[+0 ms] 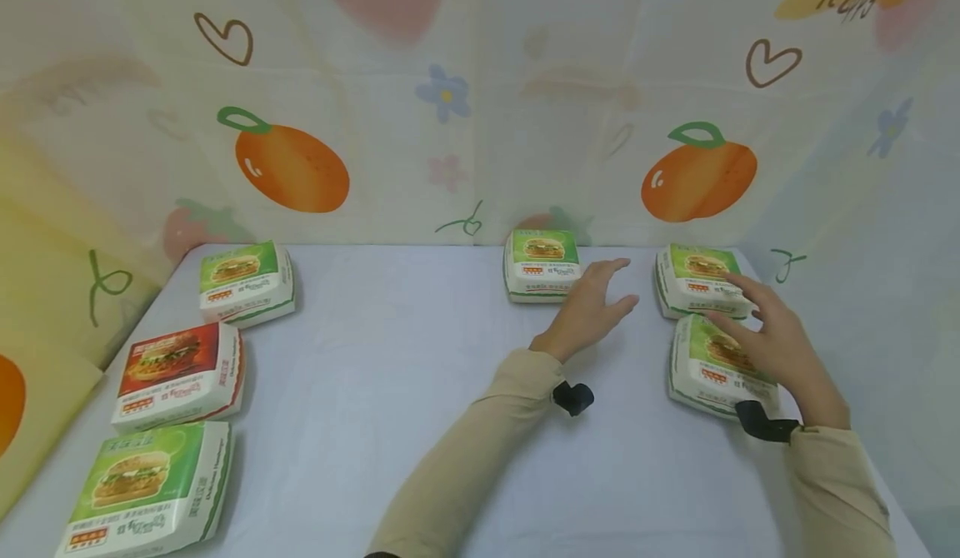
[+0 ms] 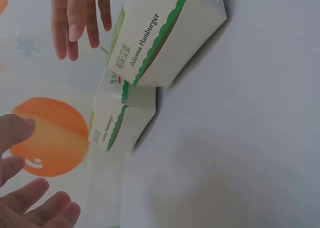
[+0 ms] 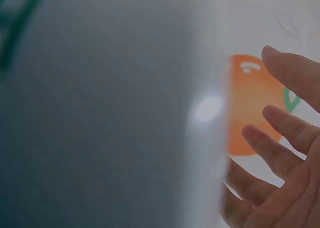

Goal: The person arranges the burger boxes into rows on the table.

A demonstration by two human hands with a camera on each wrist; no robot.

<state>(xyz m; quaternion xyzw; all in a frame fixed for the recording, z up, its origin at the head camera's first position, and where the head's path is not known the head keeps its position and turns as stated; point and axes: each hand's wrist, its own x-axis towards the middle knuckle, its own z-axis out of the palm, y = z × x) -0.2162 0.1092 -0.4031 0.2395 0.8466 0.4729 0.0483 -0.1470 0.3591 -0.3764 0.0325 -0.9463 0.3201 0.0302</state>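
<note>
My left hand [image 1: 588, 312] is spread between a green-and-white hamburger box [image 1: 542, 268] at the back and two more at the right. Its fingers [image 2: 37, 200] are parted and hold nothing in the left wrist view. Over the right-hand pair, a back hamburger box [image 1: 699, 271] and a front hamburger box [image 1: 720, 366], hovers my right hand [image 1: 783, 354]. Its fingers are relaxed and apart; whether they touch either box is hard to tell. In the right wrist view a blurred pale surface [image 3: 115, 112] fills the left, beside the straight fingers [image 3: 280, 153].
Along the left side of the white table [image 1: 360, 425] stand a green box [image 1: 247, 279], a red box [image 1: 180, 371] and a nearer green box [image 1: 150, 487]. A fruit-printed curtain [image 1: 480, 158] rises behind the table.
</note>
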